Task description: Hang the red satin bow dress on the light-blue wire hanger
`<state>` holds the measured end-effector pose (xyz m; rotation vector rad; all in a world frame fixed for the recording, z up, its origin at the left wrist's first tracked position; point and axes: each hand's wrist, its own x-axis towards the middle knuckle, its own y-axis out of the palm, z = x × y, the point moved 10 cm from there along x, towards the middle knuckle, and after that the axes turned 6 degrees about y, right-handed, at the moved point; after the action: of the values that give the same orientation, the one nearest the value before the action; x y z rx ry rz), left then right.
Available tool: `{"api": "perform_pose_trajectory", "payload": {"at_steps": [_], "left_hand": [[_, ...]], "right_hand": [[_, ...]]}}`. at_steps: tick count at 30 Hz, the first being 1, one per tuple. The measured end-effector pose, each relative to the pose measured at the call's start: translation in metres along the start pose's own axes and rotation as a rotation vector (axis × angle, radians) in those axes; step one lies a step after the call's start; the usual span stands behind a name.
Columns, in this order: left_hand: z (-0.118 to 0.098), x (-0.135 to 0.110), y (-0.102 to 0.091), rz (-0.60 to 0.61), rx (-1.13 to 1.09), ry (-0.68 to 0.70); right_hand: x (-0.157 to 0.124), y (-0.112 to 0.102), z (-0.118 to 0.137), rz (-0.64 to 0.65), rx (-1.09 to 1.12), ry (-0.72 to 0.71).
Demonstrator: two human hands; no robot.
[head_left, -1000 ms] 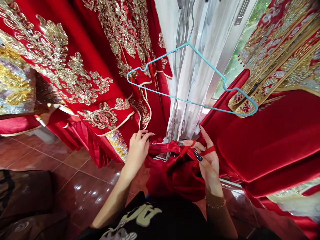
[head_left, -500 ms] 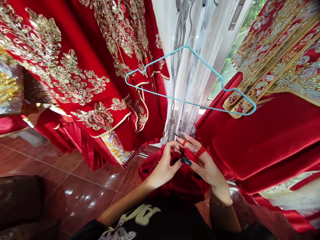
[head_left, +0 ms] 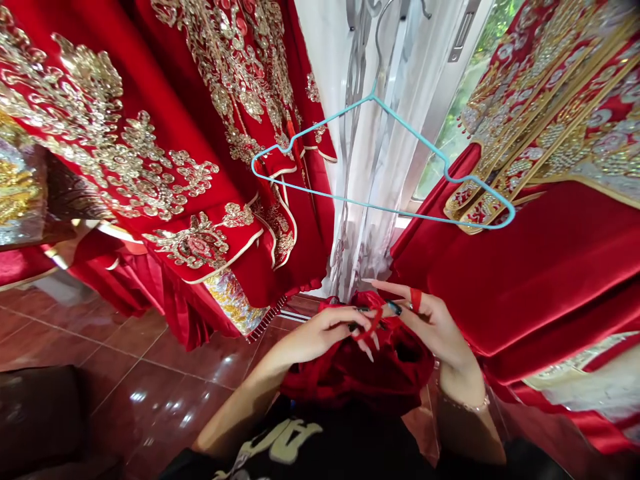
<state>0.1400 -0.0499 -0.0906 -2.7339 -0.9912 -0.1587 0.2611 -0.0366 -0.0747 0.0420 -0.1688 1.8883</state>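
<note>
The left hand pinches a thin red ribbon slanting toward 7 o'clock, right hand just beside it, above bunched red satin; polished tile floor lies at 8 o'clock.

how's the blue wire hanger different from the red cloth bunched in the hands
The blue wire hanger is thin and stiff-looking, keeping a clean triangular outline, while the red cloth is soft and crumpled into a shapeless bundle. The hanger is pale blue; the cloth is deep, glossy red. The hanger hangs high in front of the white sheer curtain, apart from the hands, while the cloth sits low, between the left hand and right hand.
</note>
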Motion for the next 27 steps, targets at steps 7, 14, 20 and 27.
{"api": "perform_pose_trajectory", "payload": {"at_steps": [7, 14, 20, 27], "left_hand": [[0.022, -0.024, -0.056, -0.001, 0.251, -0.062], [0.018, -0.069, -0.126, -0.294, 0.428, -0.277], [-0.013, -0.105, -0.16, -0.636, 0.282, -0.262], [-0.035, -0.138, -0.175, -0.922, 0.213, -0.157]], "right_hand": [[-0.037, -0.058, -0.003, -0.054, -0.405, 0.075], [-0.083, -0.082, 0.05, 0.124, -0.911, -0.121], [-0.06, -0.13, 0.113, -0.199, -0.854, -0.273], [-0.01, -0.156, 0.157, -0.341, -1.013, -0.202]]}}
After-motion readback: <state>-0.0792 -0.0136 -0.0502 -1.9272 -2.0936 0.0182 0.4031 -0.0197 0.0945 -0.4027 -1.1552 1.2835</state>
